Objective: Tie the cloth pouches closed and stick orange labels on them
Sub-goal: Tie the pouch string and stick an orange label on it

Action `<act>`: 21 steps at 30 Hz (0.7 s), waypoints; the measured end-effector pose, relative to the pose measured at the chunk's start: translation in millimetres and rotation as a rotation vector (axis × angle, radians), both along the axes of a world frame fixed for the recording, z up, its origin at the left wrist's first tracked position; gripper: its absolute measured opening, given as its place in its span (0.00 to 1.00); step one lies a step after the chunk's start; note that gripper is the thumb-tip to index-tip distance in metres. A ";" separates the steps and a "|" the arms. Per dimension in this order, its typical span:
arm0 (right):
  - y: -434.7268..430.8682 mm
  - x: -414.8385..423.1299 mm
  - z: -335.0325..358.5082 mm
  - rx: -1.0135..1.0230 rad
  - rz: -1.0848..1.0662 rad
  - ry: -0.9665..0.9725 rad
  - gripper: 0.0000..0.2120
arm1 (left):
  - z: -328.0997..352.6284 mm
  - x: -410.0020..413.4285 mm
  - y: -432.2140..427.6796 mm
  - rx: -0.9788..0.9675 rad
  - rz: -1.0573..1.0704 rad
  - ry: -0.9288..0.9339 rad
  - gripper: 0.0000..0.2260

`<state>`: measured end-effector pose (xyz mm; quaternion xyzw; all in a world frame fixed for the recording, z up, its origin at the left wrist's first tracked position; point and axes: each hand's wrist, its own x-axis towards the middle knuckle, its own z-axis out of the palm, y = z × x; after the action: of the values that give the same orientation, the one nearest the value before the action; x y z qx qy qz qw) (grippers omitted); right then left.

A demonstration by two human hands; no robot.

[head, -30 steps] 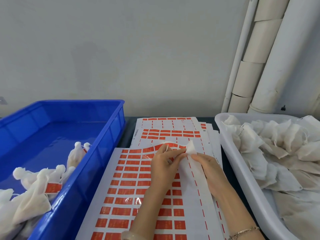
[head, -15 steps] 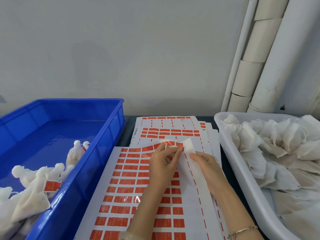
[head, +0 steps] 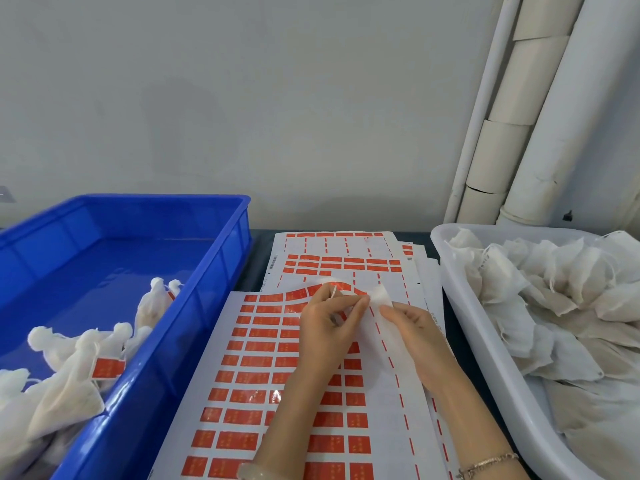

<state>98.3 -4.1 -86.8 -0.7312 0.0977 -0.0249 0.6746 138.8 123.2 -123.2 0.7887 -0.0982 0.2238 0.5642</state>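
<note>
Two hands (head: pixel 329 330), one blue bin (head: pixel 221 271), one white bin (head: pixel 450 282), several label sheets (head: pixel 249 379), many pouches (head: pixel 502 289).

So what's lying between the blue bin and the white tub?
Orange label sheets, with left hand and right hand holding a pouch above them; head view.

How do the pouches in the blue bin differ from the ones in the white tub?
Blue-bin pouches are bunched and tied at the neck; white-tub pouches lie flat and untied. Some blue-bin pouches show an orange label; no white-tub pouch shows one. Both are white cloth.
</note>
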 end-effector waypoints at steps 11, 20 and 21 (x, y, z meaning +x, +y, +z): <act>1.3 0.2 1.4 -0.051 0.029 -0.007 0.09 | 4.4 -1.2 0.7 -0.104 -0.024 0.065 0.03; 1.2 3.3 -0.8 -0.054 -0.032 0.016 0.09 | 7.5 -1.0 2.5 -0.156 0.025 0.068 0.04; 0.6 3.9 -1.8 -0.051 -0.036 0.016 0.09 | 7.7 -0.4 2.7 -0.166 0.030 0.082 0.03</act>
<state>102.2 -3.5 -88.6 -0.7466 0.1157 -0.0337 0.6542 138.4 125.9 -115.5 0.7492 -0.0444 0.2071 0.6276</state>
